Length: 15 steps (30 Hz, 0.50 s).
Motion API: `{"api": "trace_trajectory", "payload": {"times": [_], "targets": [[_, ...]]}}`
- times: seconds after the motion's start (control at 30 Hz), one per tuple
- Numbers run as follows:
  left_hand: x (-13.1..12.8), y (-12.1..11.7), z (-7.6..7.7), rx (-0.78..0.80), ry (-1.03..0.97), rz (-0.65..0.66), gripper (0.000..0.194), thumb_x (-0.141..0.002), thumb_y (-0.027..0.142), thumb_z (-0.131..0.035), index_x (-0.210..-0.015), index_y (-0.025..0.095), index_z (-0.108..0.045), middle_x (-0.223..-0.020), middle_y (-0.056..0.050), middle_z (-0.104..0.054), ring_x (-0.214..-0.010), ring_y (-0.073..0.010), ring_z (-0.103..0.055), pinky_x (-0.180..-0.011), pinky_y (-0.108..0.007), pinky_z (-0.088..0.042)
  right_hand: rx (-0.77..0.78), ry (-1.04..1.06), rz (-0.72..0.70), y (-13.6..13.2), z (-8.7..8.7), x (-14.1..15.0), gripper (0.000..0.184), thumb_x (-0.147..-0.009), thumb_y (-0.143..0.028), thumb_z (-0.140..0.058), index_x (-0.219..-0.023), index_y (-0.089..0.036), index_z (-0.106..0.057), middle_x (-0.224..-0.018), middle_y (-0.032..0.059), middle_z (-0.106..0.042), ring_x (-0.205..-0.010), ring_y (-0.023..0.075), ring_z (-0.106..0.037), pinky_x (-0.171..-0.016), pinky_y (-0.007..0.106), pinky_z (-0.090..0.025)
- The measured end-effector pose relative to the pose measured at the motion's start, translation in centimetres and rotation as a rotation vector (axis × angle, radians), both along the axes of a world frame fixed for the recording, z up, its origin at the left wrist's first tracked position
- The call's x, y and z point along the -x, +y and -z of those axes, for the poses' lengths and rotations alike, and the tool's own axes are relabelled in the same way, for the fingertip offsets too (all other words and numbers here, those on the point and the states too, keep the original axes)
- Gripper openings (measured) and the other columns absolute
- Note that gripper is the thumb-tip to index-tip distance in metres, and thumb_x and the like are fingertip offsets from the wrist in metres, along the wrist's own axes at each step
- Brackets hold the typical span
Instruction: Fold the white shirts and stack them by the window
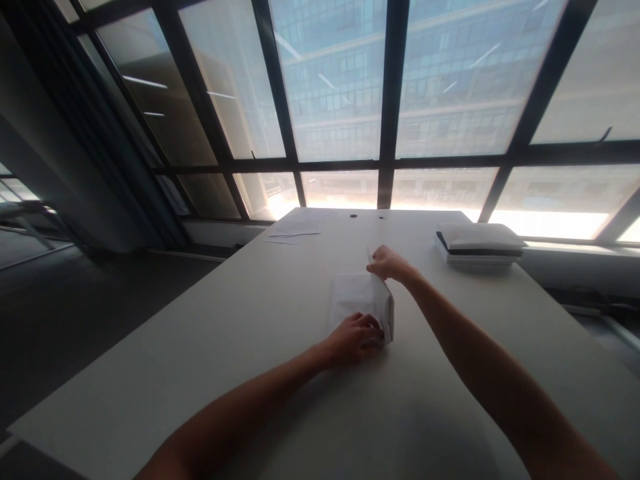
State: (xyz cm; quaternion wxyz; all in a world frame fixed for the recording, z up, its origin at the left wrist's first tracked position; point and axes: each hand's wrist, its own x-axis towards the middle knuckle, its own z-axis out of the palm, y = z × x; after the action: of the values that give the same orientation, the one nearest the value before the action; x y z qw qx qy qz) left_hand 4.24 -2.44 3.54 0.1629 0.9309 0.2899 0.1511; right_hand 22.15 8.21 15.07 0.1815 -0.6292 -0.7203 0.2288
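Note:
A flat white folded piece [350,293], which could be paper or cloth, lies on the white table in front of me. Its right side stands up in a raised, layered fold. My left hand [356,339] rests on its near part, fingers bent and gripping around the near right corner. At the far end, my right hand [387,263] is closed in a pinch on the piece's far right corner, and a thin white tip shows above the fingers. The left fingertips are partly hidden in shadow.
Loose white sheets [296,225] lie at the table's far left. On the far right sits a stack of folded white pieces [480,241] with a dark layer in it. Two small dark spots mark the far edge. Large windows [340,80] rise behind; a dark curtain [100,113] hangs left.

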Motion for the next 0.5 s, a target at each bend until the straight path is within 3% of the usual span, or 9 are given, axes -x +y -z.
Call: {"api": "trace_trajectory", "payload": {"times": [0.13,0.3,0.4,0.5], "targets": [[-0.9,-1.3,0.1,-0.203,0.226,-0.096,0.038,-0.094,0.038,-0.059,-0.131,0.029,-0.058,-0.129,-0.01,-0.057,-0.112,-0.0306,-0.05,-0.095,-0.045,-0.044,0.035,0.243,0.005,0.7,1.4,-3.6,0.006,-0.069,-0.016,-0.067,-0.065,-0.014,-0.063,-0.045,-0.0031,-0.049,-0.045,0.0118,-0.048,-0.043,0.022,-0.033],[-1.8,-2.0,0.0,-0.262,0.312,-0.119,0.04,-0.095,0.039,-0.056,-0.134,0.031,-0.054,-0.129,-0.011,-0.054,-0.111,-0.0318,-0.049,-0.092,-0.046,-0.044,0.094,0.319,0.058,0.4,1.6,-5.1,0.003,-0.068,-0.015,-0.067,-0.066,-0.014,-0.065,-0.043,-0.005,-0.045,-0.042,0.01,-0.044,-0.04,0.021,-0.031],[-1.4,-1.5,0.0,-0.203,0.232,-0.1,0.039,-0.093,0.04,-0.058,-0.131,0.031,-0.057,-0.13,-0.01,-0.056,-0.114,-0.0318,-0.05,-0.096,-0.046,-0.043,0.057,0.317,0.033,0.2,1.4,-4.2,0.009,-0.069,-0.016,-0.067,-0.061,-0.015,-0.062,-0.043,-0.0041,-0.046,-0.043,0.0104,-0.046,-0.041,0.021,-0.032],[-0.6,0.3,0.0,0.09,-0.014,-0.085,0.031,-0.093,0.039,-0.058,-0.121,0.027,-0.065,-0.12,-0.009,-0.065,-0.11,-0.0281,-0.057,-0.098,-0.042,-0.045,-0.007,0.215,0.017,0.1,1.1,-2.1,0.011,-0.07,-0.019,-0.069,-0.063,-0.015,-0.062,-0.048,-0.0012,-0.052,-0.049,0.013,-0.052,-0.045,0.022,-0.036]]}}
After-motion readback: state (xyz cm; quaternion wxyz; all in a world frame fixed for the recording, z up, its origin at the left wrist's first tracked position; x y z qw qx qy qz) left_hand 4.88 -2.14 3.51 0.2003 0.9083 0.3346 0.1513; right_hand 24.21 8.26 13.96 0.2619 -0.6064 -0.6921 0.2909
